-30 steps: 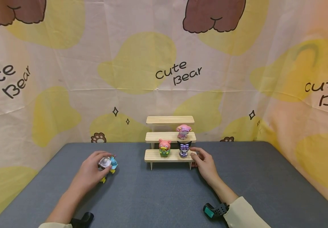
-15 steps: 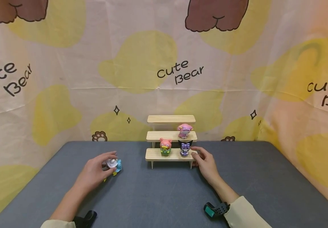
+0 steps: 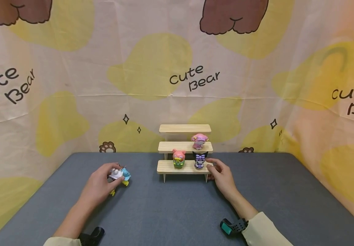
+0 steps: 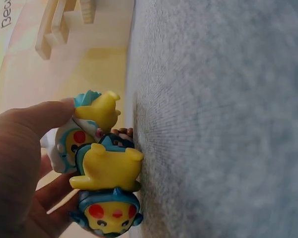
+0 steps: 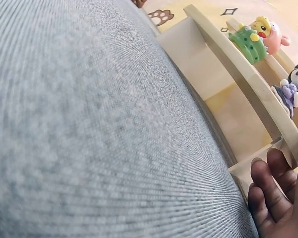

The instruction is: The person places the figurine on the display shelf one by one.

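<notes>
My left hand grips a small figurine with a white hood and blue and yellow parts, low over the table at the left. The left wrist view shows the thumb against its yellow body. Beside it, near the fingers, lies a yellow figurine with a dark blue cap; a small brown piece shows behind. My right hand holds the right end of the wooden three-tier stand's lowest tier between thumb and index finger. In the right wrist view its other fingers curl by the stand's leg.
On the stand's lowest tier are a pink-and-green figurine and a black-and-purple one. A pink figurine stands on the middle tier's right side. The grey table meets a printed cloth backdrop behind the stand.
The white-hooded figurine has shifted and turned in my left hand, its blue side and yellow feet now showing more. The left fingers have curled closer over it. My right hand stays at the stand.
</notes>
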Motion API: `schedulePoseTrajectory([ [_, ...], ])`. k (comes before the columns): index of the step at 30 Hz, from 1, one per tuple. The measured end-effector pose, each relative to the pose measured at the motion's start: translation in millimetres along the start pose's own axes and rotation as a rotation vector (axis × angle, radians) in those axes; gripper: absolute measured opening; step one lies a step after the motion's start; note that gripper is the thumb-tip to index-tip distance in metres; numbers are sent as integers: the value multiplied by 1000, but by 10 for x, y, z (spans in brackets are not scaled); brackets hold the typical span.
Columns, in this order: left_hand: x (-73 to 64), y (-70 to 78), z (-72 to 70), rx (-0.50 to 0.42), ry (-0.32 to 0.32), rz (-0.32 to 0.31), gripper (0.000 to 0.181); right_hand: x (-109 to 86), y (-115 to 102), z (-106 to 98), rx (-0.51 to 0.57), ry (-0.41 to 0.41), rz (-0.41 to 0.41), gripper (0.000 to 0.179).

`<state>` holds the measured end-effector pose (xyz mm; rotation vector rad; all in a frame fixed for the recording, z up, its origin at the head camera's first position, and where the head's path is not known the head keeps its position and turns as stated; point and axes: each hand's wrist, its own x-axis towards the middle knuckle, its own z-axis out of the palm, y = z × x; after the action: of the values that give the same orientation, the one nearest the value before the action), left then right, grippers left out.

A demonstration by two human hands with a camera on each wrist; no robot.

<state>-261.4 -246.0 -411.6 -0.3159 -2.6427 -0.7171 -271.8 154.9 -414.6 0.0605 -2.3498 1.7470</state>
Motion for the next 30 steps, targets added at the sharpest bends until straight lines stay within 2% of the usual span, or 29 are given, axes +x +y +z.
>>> schedulePoseTrajectory([
  [3,-12,-9,-24,24,-37,-7,31,-7,-11,0,2,-5,-5,27],
  [8,-33,-1,-67,53,-148,-60,37,43,74,15,1,-4,4,28],
  [14,-28,-20,-59,59,-200,-89,45,114,201,32,-11,5,23,28],
  [19,-14,-80,-26,74,-218,-80,57,56,95,20,-10,2,13,28],
  [24,-7,-102,23,72,-226,-89,58,3,7,2,-8,-4,1,28],
  [30,-12,-51,104,102,-167,-111,62,-25,-34,-2,-3,-6,6,28],
])
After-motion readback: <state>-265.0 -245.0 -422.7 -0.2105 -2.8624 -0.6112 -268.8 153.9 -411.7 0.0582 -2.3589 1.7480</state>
